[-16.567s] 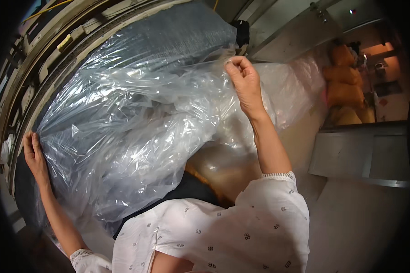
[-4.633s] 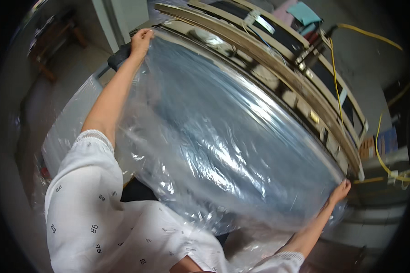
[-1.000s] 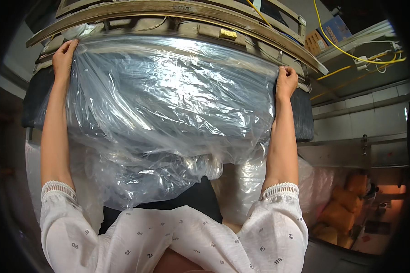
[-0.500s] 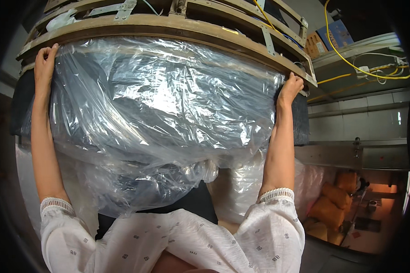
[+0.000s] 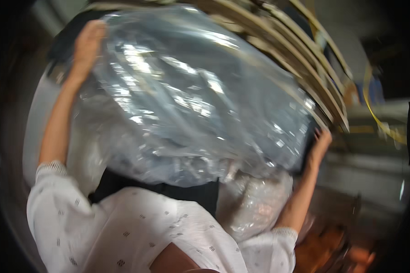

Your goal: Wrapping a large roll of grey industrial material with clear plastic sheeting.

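Clear, shiny plastic sheet (image 5: 191, 91), wrinkled and bunched at its near side, covers a wide dark panel or cushion (image 5: 309, 146) in front of me. My left hand (image 5: 89, 45) is closed at the sheet's far left corner, arm stretched out. At the far right corner, my right hand (image 5: 321, 143) is also closed on the edge, with dark material showing beside its fingers. Both hands are smeared by motion. Whether they also grip the dark piece underneath is hidden.
A wooden slatted frame (image 5: 300, 59) runs along the far side and down to the right. More plastic-wrapped material (image 5: 255, 204) lies below, near my lap. A yellow cable (image 5: 371, 109) hangs at the right, by a blue box (image 5: 373, 91). Orange-brown items (image 5: 321, 245) are at lower right.
My view has turned, so everything looks tilted, the right side lower. Both hands have moved along with the sheet, away from the wooden frame's near rail, which the sheet now partly covers.
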A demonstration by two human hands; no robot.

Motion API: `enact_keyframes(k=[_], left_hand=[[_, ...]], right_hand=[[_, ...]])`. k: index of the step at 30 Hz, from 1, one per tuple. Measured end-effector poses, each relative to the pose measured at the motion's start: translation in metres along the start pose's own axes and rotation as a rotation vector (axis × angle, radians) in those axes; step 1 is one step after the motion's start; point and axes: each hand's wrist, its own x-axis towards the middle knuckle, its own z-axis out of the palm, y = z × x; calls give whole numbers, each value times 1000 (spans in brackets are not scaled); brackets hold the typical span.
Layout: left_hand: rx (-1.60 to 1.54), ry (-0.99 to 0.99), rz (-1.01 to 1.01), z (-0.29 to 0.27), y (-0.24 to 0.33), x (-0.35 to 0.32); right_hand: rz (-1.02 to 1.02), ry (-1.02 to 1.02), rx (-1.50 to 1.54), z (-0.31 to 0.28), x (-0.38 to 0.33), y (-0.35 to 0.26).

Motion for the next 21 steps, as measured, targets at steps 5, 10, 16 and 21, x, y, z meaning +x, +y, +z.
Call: enact_keyframes(k=[5, 10, 16, 21], left_hand=[[-312, -63, -34, -5, 26, -128], [-581, -411, -915, 85, -28, -199], [-23, -1107, -181, 125, -66, -176], [61, -1183, -188, 72, -74, -171]], right_hand=[[63, 50, -271, -6, -48, -29], [-35, 15, -224, -14, -38, -14], [-77, 32, -370, -18, -37, -15], [-194, 4, -401, -6, -37, -21]])
